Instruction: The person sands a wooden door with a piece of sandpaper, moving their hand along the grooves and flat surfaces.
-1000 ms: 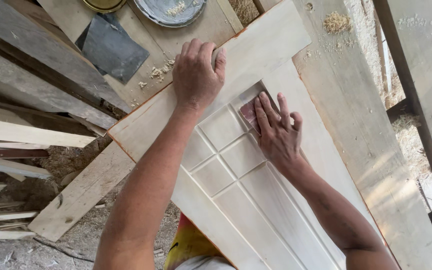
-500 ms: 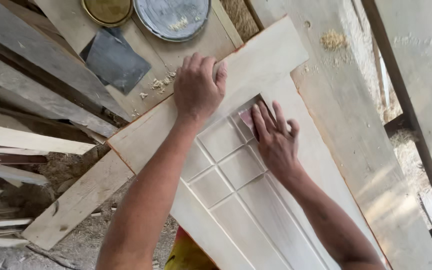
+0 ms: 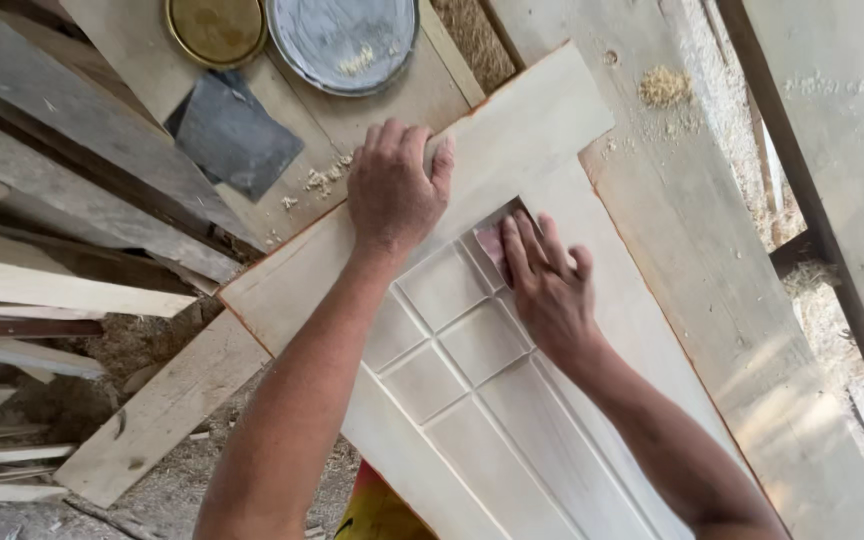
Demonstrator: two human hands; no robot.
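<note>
Two hands are working the carved door panel (image 3: 512, 420): left hand (image 3: 392, 185) pressing flat, open-fingered; right hand (image 3: 542, 275) pinning pink sandpaper (image 3: 490, 240) under flat fingers, ideally keeping pressure even.

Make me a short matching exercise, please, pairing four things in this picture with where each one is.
Things:
1. left hand
2. right hand
3. gold lid
4. dark sheet

Places:
A. flat on the door's top rail
B. at the top edge, left of the grey plate
C. on the planks, below the gold lid
D. in the recessed panel corner, pressing pink sandpaper

Pairs: 1-A, 2-D, 3-B, 4-C
</note>
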